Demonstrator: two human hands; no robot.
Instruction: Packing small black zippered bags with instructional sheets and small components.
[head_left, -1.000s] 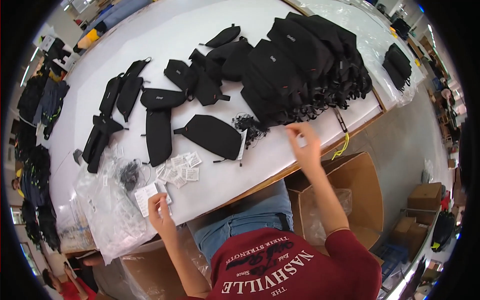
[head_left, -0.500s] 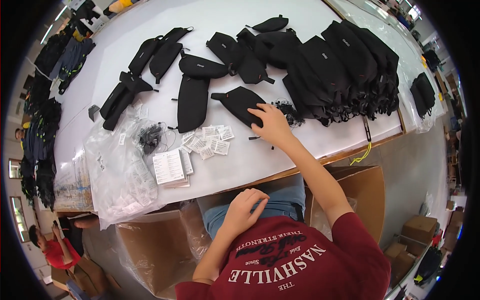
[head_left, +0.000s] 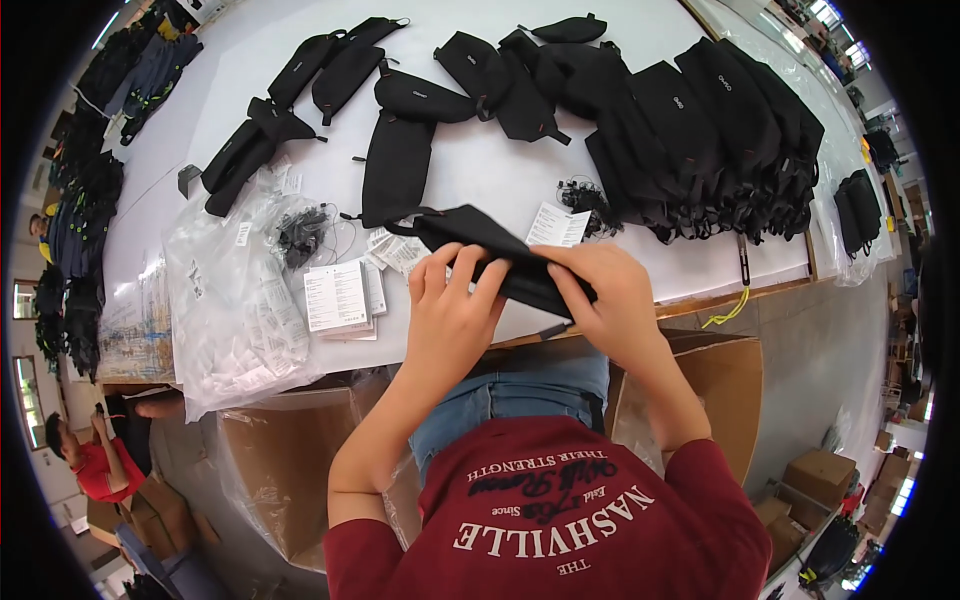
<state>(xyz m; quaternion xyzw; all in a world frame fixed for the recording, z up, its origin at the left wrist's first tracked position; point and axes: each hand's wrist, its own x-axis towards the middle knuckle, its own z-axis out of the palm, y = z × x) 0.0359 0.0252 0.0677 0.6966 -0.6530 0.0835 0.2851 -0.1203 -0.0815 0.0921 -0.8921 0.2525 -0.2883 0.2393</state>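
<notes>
Both my hands hold a black fabric pouch (head_left: 470, 232) over the table's near edge. My left hand (head_left: 455, 315) has its fingers bent over the pouch's near side. Thumb and fingers of my right hand (head_left: 610, 295) pinch its right part; the fingertips are partly hidden. A white printed card (head_left: 557, 226) shows just beyond the right hand; whether it is fixed to the pouch I cannot tell. A tangle of thin black cords (head_left: 590, 200) lies behind that card. Small white labels (head_left: 398, 250) are partly covered by the pouch.
A stack of white cards (head_left: 338, 297) and a clear plastic bag (head_left: 235, 320) lie at left. Several black pouches (head_left: 400, 165) are spread behind, with a big pile (head_left: 700, 140) at right. Open cardboard boxes (head_left: 290, 480) stand below the edge. A person in red (head_left: 105, 460) is far left.
The pouch has come off the table toward me. My left hand has risen from my lap and now grips it with my right. A white card now shows beyond the right hand.
</notes>
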